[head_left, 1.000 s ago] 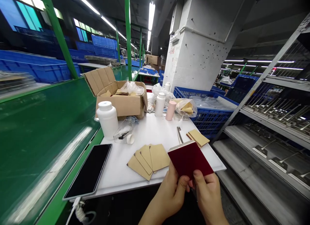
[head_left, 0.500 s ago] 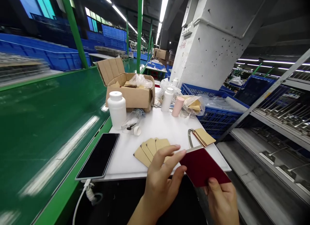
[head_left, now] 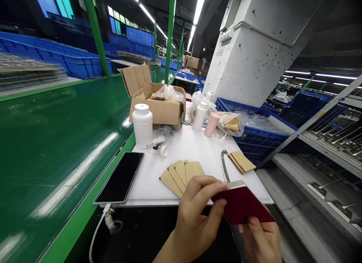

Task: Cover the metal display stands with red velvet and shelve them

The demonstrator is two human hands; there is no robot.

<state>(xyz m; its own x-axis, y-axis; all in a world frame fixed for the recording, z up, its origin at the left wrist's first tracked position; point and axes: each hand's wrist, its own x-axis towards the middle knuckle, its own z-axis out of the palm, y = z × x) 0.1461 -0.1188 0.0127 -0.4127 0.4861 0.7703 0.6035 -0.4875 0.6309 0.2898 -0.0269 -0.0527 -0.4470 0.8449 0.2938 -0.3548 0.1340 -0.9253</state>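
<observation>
My left hand (head_left: 198, 216) grips the left edge of a flat dark red case (head_left: 241, 205), which has a pale metallic top edge. My right hand (head_left: 260, 238) holds the case from below, at its lower edge. Just beyond the left hand, several tan card pieces (head_left: 181, 178) lie fanned on a white tabletop (head_left: 195, 148). Behind the case, a curved metal tool (head_left: 224, 165) rests on the table. Beside it sits a small stack of tan cards (head_left: 241, 162).
A black tablet (head_left: 120, 177) with a white cable lies at the table's near left. Farther back stand a white plastic bottle (head_left: 142, 125), a cardboard box (head_left: 157, 112) and a pink cylinder (head_left: 211, 124). A green bench (head_left: 56, 149) runs left; metal shelves (head_left: 313, 187) stand right.
My left hand has shifted from the case's underside to its left edge, and the case now lies flatter. The whole scene has shifted right in view as my head turned.
</observation>
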